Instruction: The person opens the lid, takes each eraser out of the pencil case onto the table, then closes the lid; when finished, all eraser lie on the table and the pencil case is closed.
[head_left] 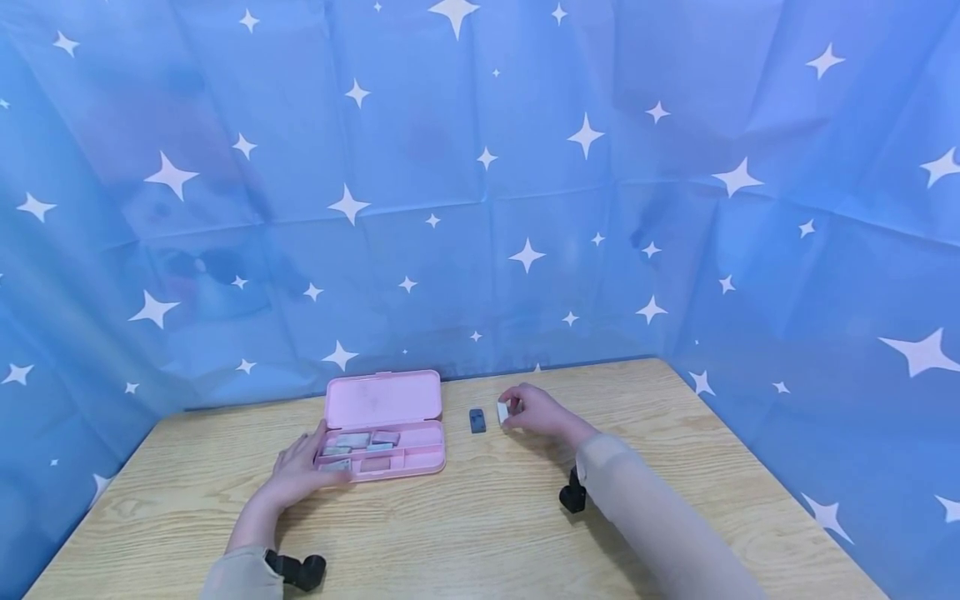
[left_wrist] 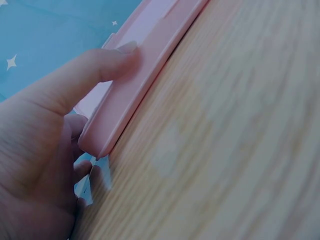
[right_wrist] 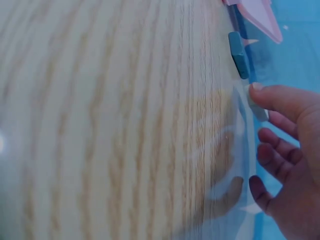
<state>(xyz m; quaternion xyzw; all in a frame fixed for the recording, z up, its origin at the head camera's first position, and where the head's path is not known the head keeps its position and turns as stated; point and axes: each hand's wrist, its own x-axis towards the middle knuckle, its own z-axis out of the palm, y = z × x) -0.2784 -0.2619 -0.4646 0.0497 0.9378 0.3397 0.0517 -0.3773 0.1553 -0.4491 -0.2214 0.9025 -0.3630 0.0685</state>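
Note:
A pink pencil case (head_left: 384, 402) lies on the table with its lid tipped back. My left hand (head_left: 300, 471) holds its left end, the thumb along the front wall and the other fingers round the side. Several small pale, grey and pinkish eraser-like blocks (head_left: 352, 440) sit in its compartments. To the right of the case my right hand (head_left: 543, 414) pinches a small white eraser (head_left: 502, 412) between thumb and fingers. Just left of that lies a dark blue-grey eraser (head_left: 477, 421), which the right wrist view shows as a flat block (right_wrist: 238, 55).
The wooden table (head_left: 480, 533) ends at the back against a blue curtain (head_left: 420, 167) with white stars. A black wrist camera mount (head_left: 300, 571) hangs at the left sleeve, and another black mount (head_left: 573, 493) at the right sleeve.

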